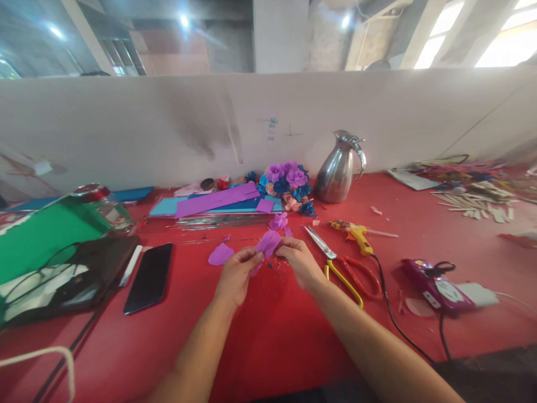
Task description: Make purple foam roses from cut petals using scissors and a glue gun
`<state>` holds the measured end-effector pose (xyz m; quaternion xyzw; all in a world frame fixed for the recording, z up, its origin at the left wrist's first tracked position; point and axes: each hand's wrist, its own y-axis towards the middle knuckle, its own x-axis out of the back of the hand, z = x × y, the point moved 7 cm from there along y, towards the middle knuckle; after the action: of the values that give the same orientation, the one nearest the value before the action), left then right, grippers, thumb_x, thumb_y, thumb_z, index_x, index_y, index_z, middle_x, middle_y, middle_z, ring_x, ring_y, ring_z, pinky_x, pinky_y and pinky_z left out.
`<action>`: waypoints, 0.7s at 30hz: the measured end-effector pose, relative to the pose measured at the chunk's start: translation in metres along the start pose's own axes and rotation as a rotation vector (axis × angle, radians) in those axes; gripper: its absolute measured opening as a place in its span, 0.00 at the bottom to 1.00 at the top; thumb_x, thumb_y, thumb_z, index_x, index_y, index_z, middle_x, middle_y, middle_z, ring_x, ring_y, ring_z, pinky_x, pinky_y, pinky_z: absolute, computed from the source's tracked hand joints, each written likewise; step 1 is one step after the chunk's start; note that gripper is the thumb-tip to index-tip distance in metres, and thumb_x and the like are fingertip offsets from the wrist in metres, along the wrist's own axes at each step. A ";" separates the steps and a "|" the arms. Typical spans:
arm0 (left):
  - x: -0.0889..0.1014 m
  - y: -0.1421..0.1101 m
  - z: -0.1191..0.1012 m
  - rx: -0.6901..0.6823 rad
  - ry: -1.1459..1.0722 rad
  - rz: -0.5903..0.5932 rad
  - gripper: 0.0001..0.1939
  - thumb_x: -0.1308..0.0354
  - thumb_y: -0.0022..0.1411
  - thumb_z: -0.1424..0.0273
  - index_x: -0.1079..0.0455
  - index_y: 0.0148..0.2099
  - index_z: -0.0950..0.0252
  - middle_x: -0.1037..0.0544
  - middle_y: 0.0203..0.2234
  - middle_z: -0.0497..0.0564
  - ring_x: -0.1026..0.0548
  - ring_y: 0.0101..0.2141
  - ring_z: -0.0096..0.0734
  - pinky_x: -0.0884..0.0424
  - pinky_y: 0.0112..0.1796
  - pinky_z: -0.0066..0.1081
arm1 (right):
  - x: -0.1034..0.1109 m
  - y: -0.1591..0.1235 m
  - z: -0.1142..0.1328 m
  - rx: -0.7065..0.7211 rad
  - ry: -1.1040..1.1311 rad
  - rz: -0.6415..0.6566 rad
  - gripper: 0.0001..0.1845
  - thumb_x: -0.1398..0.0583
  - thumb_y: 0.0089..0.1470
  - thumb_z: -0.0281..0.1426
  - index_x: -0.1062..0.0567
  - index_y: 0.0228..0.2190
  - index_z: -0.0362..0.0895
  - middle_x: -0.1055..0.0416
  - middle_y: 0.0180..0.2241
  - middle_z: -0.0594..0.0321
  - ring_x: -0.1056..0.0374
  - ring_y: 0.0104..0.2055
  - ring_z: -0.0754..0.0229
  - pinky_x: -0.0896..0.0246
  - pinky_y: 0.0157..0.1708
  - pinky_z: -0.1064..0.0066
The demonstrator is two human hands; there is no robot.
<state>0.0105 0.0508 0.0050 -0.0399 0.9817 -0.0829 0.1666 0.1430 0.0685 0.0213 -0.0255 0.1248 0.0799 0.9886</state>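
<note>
Between my two hands, above the red table, is a purple paper petal (267, 244). My left hand (238, 272) pinches its lower left side between thumb and fingers. The fingers of my right hand (300, 258) are closed at the petal's right edge. Another cut purple petal (220, 254) lies on the table left of my left hand. Just beyond the hands sits a small purple paper flower (278, 221). Scissors (331, 260) with one red and one yellow handle rest to the right of my right hand, blades pointing away.
A yellow glue gun (356, 235) lies right of the scissors, its cord running towards a magenta power strip (438, 288). A steel jug (337, 170) stands behind, beside a bunch of paper flowers (289, 179). Purple paper strips (218, 200), a phone (150, 278) and a glass jar (107, 210) are leftward.
</note>
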 end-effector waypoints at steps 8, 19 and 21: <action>-0.002 -0.001 -0.002 0.021 -0.029 0.031 0.14 0.28 0.35 0.66 0.29 0.20 0.68 0.32 0.16 0.45 0.37 0.21 0.21 0.42 0.25 0.25 | -0.007 0.002 -0.004 -0.024 -0.063 0.108 0.05 0.41 0.36 0.28 0.25 0.21 0.42 0.32 0.17 0.67 0.39 0.21 0.66 0.46 0.25 0.72; 0.001 0.000 0.004 0.058 -0.087 0.003 0.11 0.29 0.35 0.71 0.24 0.26 0.67 0.25 0.22 0.48 0.31 0.26 0.24 0.38 0.30 0.25 | -0.005 0.003 -0.007 0.033 -0.072 0.133 0.11 0.36 0.42 0.34 0.20 0.28 0.41 0.30 0.20 0.66 0.39 0.23 0.67 0.46 0.26 0.73; 0.002 0.000 0.004 0.048 -0.067 -0.004 0.10 0.30 0.36 0.71 0.24 0.26 0.67 0.26 0.21 0.48 0.31 0.25 0.24 0.39 0.29 0.25 | -0.005 0.003 -0.008 0.031 -0.077 0.130 0.11 0.36 0.42 0.35 0.20 0.29 0.41 0.30 0.20 0.65 0.39 0.23 0.67 0.46 0.26 0.73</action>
<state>0.0100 0.0499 0.0010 -0.0406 0.9732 -0.1055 0.2002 0.1358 0.0705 0.0142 0.0012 0.0895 0.1429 0.9857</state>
